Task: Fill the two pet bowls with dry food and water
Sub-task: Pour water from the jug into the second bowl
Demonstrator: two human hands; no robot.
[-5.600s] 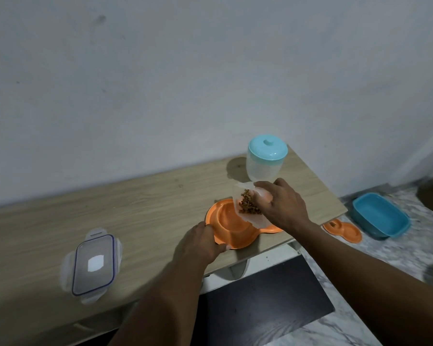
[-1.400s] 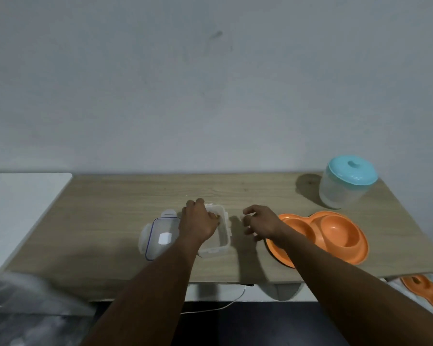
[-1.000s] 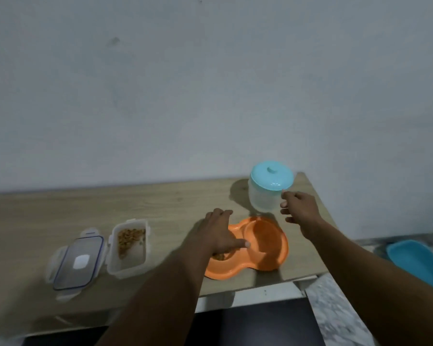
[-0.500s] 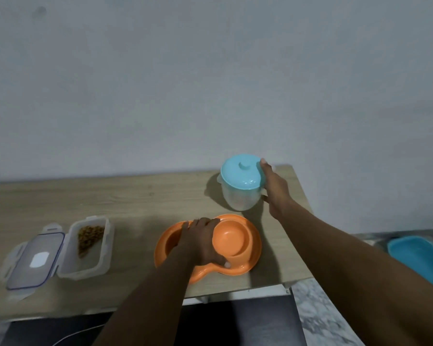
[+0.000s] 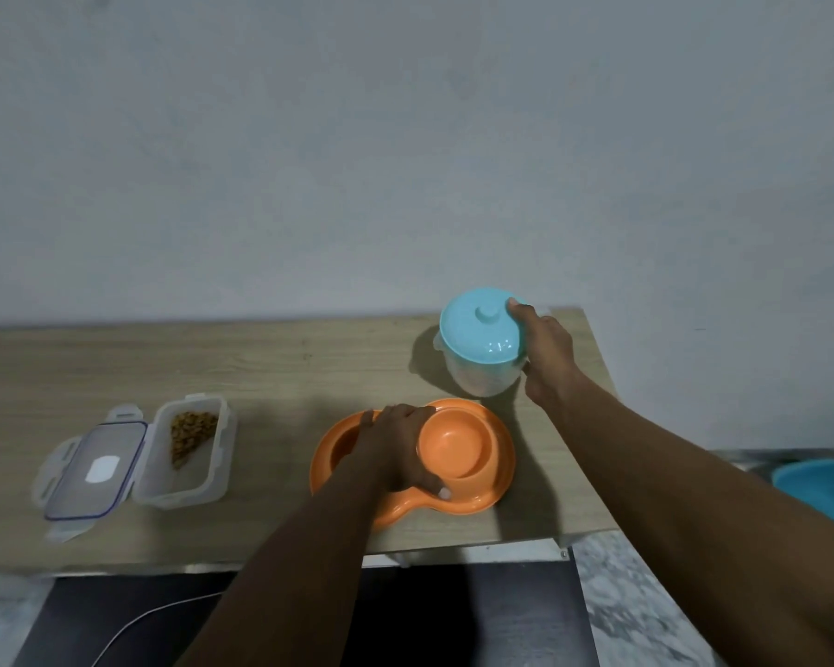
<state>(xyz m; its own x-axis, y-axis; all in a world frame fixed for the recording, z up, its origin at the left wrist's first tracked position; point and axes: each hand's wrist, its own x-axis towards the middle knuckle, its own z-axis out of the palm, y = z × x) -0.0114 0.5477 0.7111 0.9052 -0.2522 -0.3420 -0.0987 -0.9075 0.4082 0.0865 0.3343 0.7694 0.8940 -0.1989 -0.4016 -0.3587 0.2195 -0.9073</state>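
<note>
The left grip clasps the orange double pet bowl near the worktop front edge; the right grip curls round the teal-lidded tub just behind; the kibble box lies open, well left

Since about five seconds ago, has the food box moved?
Yes. The food box moved left, from over the bowl down onto the table beside its lid.

Dim room, plain wall behind a wooden table.
A grey-white wall fills the upper half of the frame; a light wood-grain table top runs across the middle. Below its front edge lies a dark area with a white cable at lower left and pale marbled floor at lower right.
</note>
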